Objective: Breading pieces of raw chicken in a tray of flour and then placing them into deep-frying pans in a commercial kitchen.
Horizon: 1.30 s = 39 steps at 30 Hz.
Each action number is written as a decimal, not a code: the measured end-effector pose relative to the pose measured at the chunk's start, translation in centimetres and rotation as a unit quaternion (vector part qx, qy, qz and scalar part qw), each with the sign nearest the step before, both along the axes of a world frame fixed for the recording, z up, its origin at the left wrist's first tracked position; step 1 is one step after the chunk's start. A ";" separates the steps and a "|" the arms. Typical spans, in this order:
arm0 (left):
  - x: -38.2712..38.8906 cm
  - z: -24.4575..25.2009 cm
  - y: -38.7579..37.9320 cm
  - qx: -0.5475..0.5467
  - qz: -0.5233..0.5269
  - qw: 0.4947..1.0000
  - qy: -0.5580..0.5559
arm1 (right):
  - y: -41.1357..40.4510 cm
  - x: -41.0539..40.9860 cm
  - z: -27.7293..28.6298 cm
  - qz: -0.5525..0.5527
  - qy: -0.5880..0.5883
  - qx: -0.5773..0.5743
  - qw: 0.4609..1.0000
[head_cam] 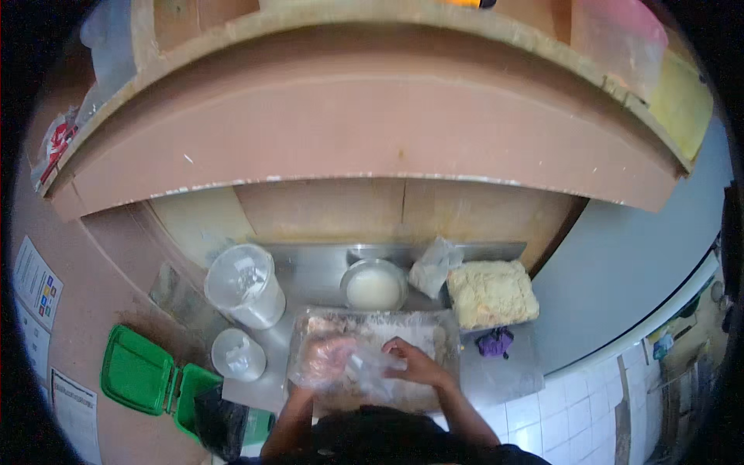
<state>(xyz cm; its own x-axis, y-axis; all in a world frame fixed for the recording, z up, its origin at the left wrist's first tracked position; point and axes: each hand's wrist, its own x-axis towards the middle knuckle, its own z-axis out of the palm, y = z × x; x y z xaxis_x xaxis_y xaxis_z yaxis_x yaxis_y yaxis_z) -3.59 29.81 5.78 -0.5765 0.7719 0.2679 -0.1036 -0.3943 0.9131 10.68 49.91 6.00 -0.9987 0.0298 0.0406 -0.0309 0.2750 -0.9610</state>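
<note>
My left hand (328, 357) is inside a loose, clear plastic disposable glove, over the left side of a shallow tray (450, 349). Its fingers are blurred. My bare right hand (415, 365) is over the tray's right half, with thumb and fingers pinching a thin sheet of clear plastic (372, 369). That plastic hangs between both hands and may be a second glove; its shape is blurred. White powder (407, 331) coats the tray floor, and pale pinkish pieces (325, 325) lie in its far left corner.
Behind the tray stands a metal bowl of white contents (372, 290), beside a plastic bag (433, 267). A heaped container of pale crumbly coating (494, 293) and purple cloth or plastic (495, 343) are right. Two plastic tubs (250, 285) and a green lidded bin (139, 372) are left. A shelf (372, 122) overhangs the steel table.
</note>
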 end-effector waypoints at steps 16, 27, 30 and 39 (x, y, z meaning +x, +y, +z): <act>-2.2 3.3 0.5 -0.217 0.310 0.913 0.151 | 3.6 -0.3 -0.7 -0.231 -0.012 -0.287 0.930; 1.3 2.4 1.4 -0.205 0.416 0.825 0.324 | 0.5 0.9 -4.0 -0.270 0.029 -0.297 0.916; 3.3 1.1 -0.2 -0.331 0.091 0.915 0.210 | -1.1 0.8 -4.3 -0.268 0.022 -0.255 0.929; 6.3 -5.5 2.7 -0.209 -0.031 0.972 -0.103 | -4.3 1.2 -3.5 -0.260 -0.050 -0.042 0.963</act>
<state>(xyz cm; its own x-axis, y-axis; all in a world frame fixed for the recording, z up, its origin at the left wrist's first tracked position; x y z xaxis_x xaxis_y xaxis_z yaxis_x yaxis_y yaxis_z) 2.66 32.49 0.23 -0.5335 0.8234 -0.1933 -0.3125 0.0205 0.9497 11.86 45.56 2.46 -0.8467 0.5261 -0.0799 0.1844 0.1493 -0.9715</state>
